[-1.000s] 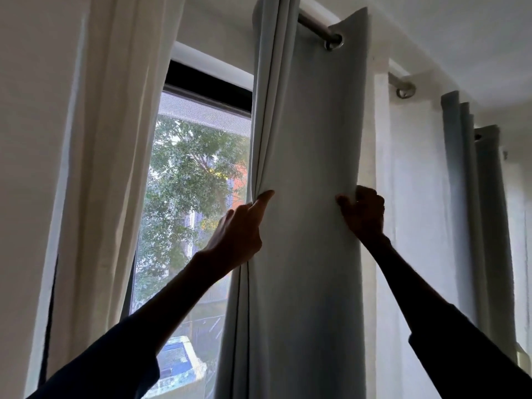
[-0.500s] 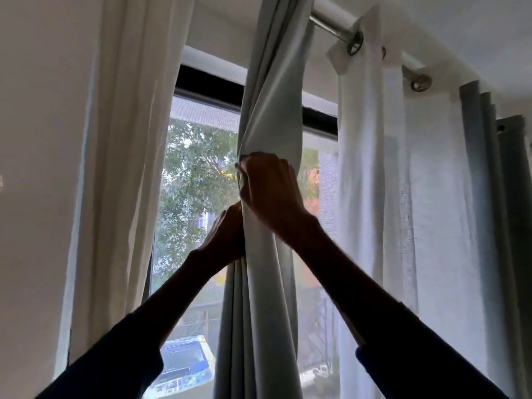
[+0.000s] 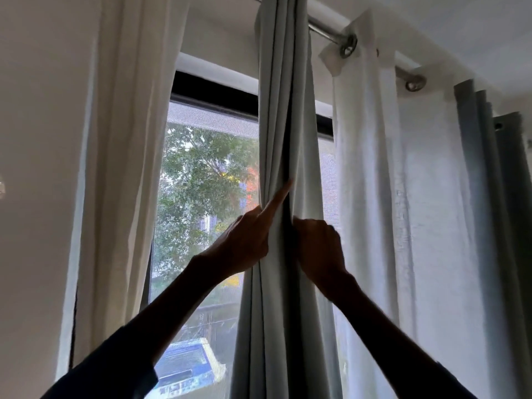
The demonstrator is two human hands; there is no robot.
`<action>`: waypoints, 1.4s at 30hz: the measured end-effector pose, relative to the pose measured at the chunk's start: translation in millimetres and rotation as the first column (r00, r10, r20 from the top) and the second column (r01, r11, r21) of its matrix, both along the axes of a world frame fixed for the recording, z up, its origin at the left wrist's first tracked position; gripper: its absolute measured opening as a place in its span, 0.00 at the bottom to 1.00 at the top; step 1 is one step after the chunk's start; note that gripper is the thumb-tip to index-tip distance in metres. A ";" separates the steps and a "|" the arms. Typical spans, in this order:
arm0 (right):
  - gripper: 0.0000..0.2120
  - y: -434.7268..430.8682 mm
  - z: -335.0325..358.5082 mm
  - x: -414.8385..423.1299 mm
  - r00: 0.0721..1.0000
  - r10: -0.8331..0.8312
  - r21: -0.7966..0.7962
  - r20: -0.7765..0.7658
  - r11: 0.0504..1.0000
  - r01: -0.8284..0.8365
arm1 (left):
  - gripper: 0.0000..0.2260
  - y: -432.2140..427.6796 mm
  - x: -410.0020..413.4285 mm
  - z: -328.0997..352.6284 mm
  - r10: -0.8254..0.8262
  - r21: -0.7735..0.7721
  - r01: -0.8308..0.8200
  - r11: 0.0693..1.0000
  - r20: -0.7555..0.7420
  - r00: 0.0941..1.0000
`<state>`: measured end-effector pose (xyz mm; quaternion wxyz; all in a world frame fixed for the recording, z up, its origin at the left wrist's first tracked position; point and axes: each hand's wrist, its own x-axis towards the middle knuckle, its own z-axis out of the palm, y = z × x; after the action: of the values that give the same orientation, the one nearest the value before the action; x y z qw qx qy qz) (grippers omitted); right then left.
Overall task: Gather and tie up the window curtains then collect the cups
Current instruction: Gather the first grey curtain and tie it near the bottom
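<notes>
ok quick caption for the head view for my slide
Left hand and right hand grip the gathered grey curtain before the window.

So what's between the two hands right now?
Head view: only the bunched grey curtain. The left hand lays one straight finger along its folds, and the right hand curls against its other side.

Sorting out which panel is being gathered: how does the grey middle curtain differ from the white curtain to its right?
The grey curtain is bunched into tight folds; the white curtain hangs wider and flatter. The left hand and right hand hold the grey curtain; the white curtain is untouched. Both hang from the same rod.
</notes>
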<state>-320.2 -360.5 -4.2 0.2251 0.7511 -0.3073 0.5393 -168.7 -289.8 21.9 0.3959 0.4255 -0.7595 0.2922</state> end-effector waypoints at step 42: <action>0.14 -13.9 -37.7 -11.4 0.807 0.428 0.006 0.406 0.882 -0.471 | 0.25 -2.3 -1.0 -3.5 -0.111 0.027 0.121 0.992 -0.244 0.963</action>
<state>-331.6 -374.4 -41.9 -0.0156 0.6894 -0.1879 0.6995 -169.7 -292.1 18.4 0.4931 0.4208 -0.7351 0.1987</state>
